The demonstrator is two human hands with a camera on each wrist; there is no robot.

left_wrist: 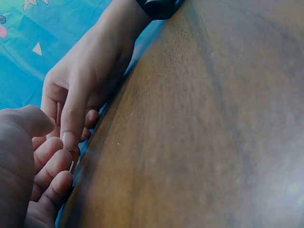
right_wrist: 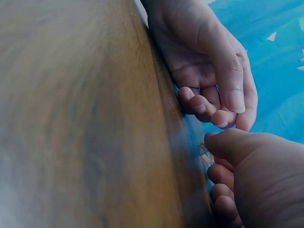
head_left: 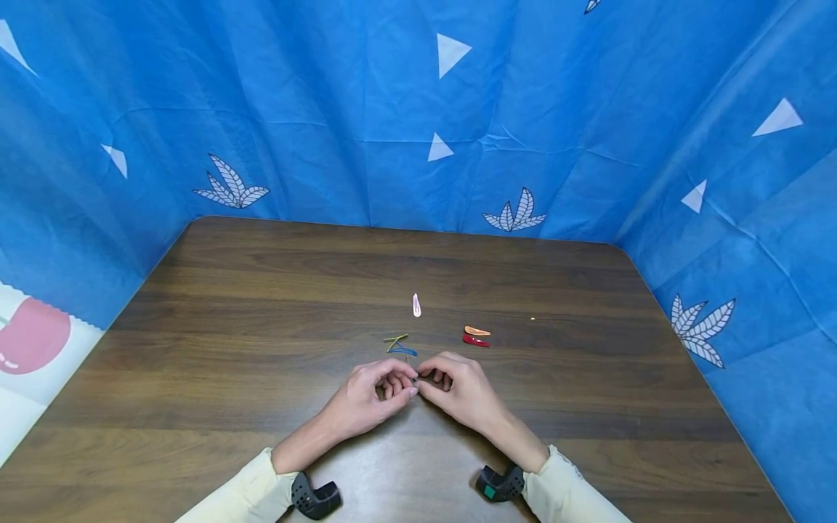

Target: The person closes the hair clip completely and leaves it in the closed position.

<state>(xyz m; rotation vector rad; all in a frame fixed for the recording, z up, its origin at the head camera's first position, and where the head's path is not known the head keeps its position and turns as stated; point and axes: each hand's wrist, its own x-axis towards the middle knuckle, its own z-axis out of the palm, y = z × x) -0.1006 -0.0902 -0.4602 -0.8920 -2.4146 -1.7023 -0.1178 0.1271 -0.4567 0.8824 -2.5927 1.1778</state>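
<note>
A: Nearest, the two hands meet at the middle of the table [head_left: 229,305]; the left hand [head_left: 369,399] and right hand [head_left: 458,392] have fingers curled, tips together, pinching a thin clip [head_left: 415,380] between them; it is barely visible, just a sliver at the fingertips.

B: Agreed; in the right wrist view only a small orange-ish glint shows below the thumb [right_wrist: 228,142], so its colour and shape are hard to make out.

A: The risk, I judge, is that so slight a thing slips from the pinch and drops, or springs away if bent too far.

B: Just beyond the hands lie thin clips [head_left: 399,344], yellow-green and blue, crossed; a sliding knuckle could scatter them.

A: Further right, an orange clip [head_left: 477,331] touches a red clip [head_left: 475,341]; beyond, a pink clip [head_left: 416,305] lies alone.

B: The wrist views are blurred; palms and the held part stay hidden behind fingers.
</note>
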